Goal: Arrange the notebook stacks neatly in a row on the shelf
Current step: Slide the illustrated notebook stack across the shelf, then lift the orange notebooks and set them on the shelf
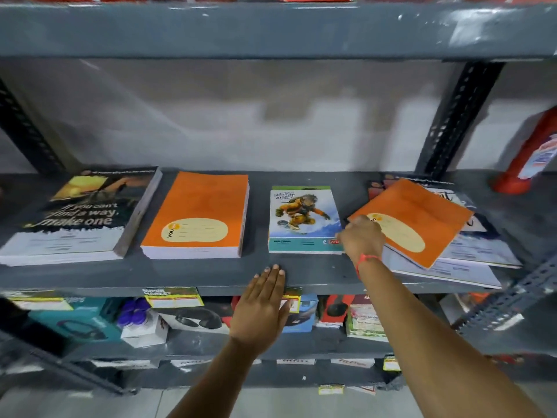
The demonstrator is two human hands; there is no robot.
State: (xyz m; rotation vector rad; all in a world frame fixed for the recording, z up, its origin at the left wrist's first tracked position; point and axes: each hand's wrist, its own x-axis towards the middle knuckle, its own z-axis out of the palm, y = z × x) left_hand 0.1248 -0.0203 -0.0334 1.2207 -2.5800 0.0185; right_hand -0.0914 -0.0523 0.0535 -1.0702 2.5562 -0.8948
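On the grey shelf (211, 276) lie notebook stacks in a row: a dark stack with white lettering (78, 215) at the left, a thick orange stack (199, 215), and a thin stack with a snowboarder cover (304, 220). At the right, a loose orange notebook (422, 218) lies askew on a messy pile of white-covered notebooks (470, 254). My right hand (361, 238) grips the orange notebook's near left corner. My left hand (262, 303) rests flat and open on the shelf's front edge, holding nothing.
A red bottle (530, 155) stands at the far right of the shelf. Dark perforated uprights (458, 116) frame the bay. The shelf below holds boxed goods (144, 318) and price tags (174, 297). Another shelf (271, 28) runs overhead.
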